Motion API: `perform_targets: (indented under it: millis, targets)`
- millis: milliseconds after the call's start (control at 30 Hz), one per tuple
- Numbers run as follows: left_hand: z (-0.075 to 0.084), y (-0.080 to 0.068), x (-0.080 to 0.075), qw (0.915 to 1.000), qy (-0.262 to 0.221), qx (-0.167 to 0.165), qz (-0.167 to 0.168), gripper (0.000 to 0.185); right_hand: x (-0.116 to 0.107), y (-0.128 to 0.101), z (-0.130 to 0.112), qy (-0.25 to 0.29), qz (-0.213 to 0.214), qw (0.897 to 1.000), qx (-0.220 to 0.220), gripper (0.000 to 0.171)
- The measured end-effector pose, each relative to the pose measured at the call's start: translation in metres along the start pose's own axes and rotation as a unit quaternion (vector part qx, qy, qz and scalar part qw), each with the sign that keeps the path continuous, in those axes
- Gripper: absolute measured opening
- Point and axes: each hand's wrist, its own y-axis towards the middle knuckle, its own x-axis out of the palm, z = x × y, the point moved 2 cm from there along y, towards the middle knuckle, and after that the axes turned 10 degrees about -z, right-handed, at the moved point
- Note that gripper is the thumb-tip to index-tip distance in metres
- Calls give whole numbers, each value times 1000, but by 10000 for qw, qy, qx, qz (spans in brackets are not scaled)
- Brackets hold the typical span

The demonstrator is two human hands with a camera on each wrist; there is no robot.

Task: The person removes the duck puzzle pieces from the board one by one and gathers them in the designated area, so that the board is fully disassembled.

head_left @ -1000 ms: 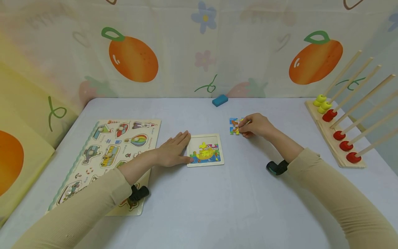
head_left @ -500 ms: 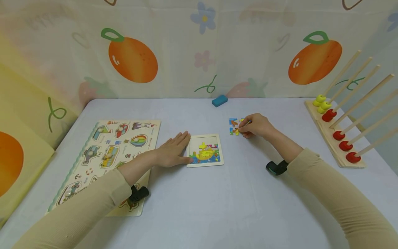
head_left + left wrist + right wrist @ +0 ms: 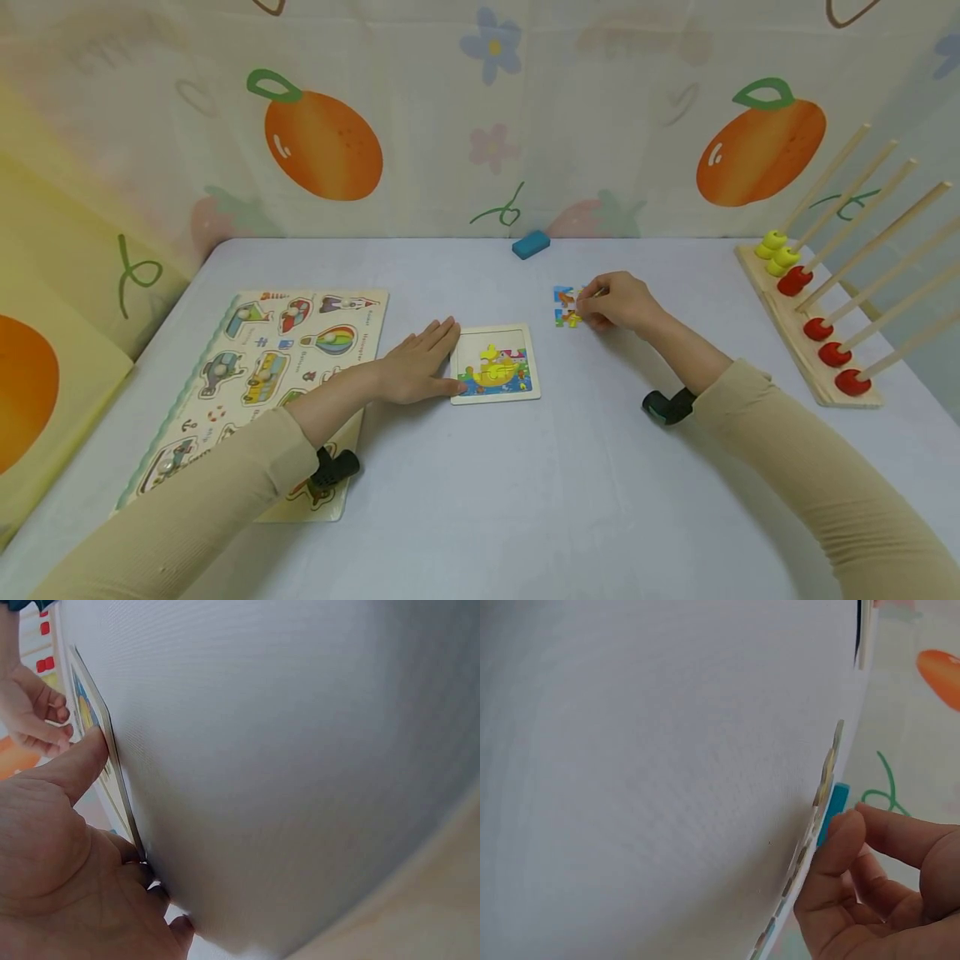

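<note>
My left hand (image 3: 416, 364) lies with fingers stretched at the left side of a small square puzzle tray (image 3: 495, 329). Its thumb (image 3: 82, 761) rests on the tray's edge in the left wrist view. A yellow duck picture partly fills the tray's lower part. Right of the tray, my right hand (image 3: 618, 300) has curled fingers over a cluster of loose jigsaw pieces (image 3: 564, 318). Thumb and fingers pinch what looks like a puzzle piece, of which only a thin pale edge shows. In the right wrist view the fingers (image 3: 844, 840) largely hide it.
A large wooden vehicle puzzle board (image 3: 262, 342) lies at the left, partly under the left forearm. At the back stands a teal block (image 3: 531, 245). A wooden peg rack (image 3: 806, 333) with red and yellow beads occupies the right side. A patterned cloth (image 3: 420, 125) hangs behind the table.
The right fingers have shifted very slightly at the loose jigsaw pieces. The left hand and the tray have stayed in place.
</note>
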Motion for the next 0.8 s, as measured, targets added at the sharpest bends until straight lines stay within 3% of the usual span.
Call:
perform_targets:
  millis: [400, 800]
  targets:
    - [-2, 3, 2, 10000, 13, -66, -29, 87, 14, -2, -17, -34, 78, 9994, -329, 23]
    - [-6, 6, 5, 10000, 28, -83, 29, 88, 41, -12, -44, -4, -385, 9963, -764, 19]
